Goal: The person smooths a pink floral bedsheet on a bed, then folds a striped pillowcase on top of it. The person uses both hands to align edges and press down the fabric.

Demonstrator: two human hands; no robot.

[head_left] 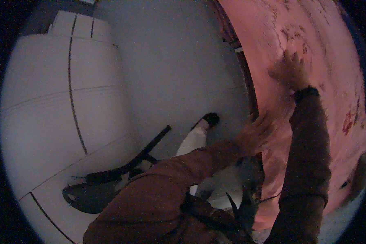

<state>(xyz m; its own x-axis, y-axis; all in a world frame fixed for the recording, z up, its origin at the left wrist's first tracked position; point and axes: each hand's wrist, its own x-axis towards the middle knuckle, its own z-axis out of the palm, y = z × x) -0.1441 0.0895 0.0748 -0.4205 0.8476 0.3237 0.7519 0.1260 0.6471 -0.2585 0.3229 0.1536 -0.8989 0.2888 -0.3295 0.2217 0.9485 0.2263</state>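
Pink sheet (340, 87) beneath right hand (290, 72)

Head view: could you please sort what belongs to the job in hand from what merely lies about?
Job in hand, apparently:
- pink patterned fabric sheet
- bare left hand
- bare right hand

Lying about:
- black chair-like object
- white panelled cabinet

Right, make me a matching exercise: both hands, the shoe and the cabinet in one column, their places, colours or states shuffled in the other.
1. Right hand
2. Shoe
3. Left hand
4. Cabinet

A. At the left edge of the pink patterned sheet
B. White, with dark strips
C. Fingers spread over the sheet, dark band at the wrist
D. Black, at the end of a white trouser leg

Pairs: 1-C, 2-D, 3-A, 4-B
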